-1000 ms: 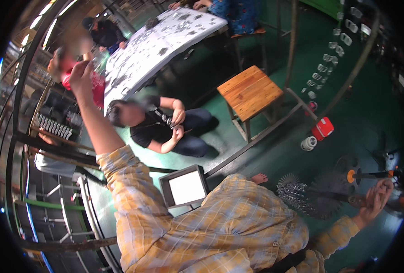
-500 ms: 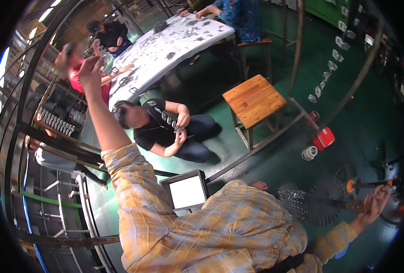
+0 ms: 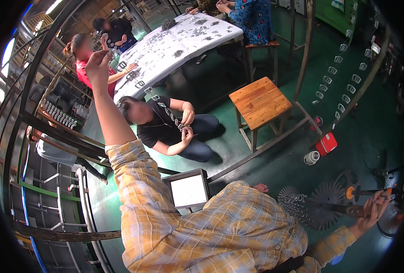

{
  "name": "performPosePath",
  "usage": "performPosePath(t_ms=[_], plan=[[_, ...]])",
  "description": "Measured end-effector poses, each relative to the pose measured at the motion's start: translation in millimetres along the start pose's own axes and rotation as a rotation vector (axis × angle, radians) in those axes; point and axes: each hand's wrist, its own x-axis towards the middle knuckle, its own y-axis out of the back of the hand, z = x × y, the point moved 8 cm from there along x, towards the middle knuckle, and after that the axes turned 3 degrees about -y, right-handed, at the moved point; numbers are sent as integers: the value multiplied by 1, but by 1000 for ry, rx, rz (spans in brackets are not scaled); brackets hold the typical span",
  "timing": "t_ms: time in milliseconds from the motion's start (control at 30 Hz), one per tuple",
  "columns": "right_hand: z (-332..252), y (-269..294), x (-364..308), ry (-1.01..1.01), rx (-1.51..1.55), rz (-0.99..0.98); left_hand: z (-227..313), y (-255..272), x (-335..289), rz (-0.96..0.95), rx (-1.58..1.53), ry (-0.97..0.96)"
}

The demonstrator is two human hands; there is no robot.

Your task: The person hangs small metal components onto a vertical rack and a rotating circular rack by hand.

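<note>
My left hand (image 3: 98, 64) is raised high at the upper left, its fingers pinched together; whatever lies between them is too small to make out. Close to those fingertips runs a strand of metal buckles (image 3: 161, 104), slanting down to a crouching person's hands (image 3: 186, 127). Low on the right, my right hand (image 3: 375, 208) has its fingers curled together, and what they hold, if anything, is hidden. Beside it are a brown bar (image 3: 354, 210) and a dark toothed disc (image 3: 328, 200), with a cluster of shiny metal pieces (image 3: 294, 204) next to the disc.
Wooden stool (image 3: 260, 101) stands right of the crouching person (image 3: 158, 123). A white-topped table (image 3: 183, 50) carries many small metal pieces, with several people around it. Buckle strands (image 3: 332, 70) hang at the upper right. A lit panel lamp (image 3: 189, 191) is below; a red box (image 3: 326, 144) sits on the floor.
The view has shifted a little. The hanging buckle strands at the right have swung or turned and now show their faces. My right hand's fingers look more closed; my left stays raised and pinched.
</note>
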Motion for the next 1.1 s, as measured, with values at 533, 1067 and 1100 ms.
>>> performPosePath(t_ms=[533, 1067, 1100], plan=[[-5, -2, -7, -1, 77, -62, 14, 5, 5, 33, -145, 56], [-9, -1, -4, 26, 118, -83, 56, -47, -35, -105, -326, 39], [-8, -3, -3, 21, 112, -78, 60, -52, -39, -125, -370, 41]])
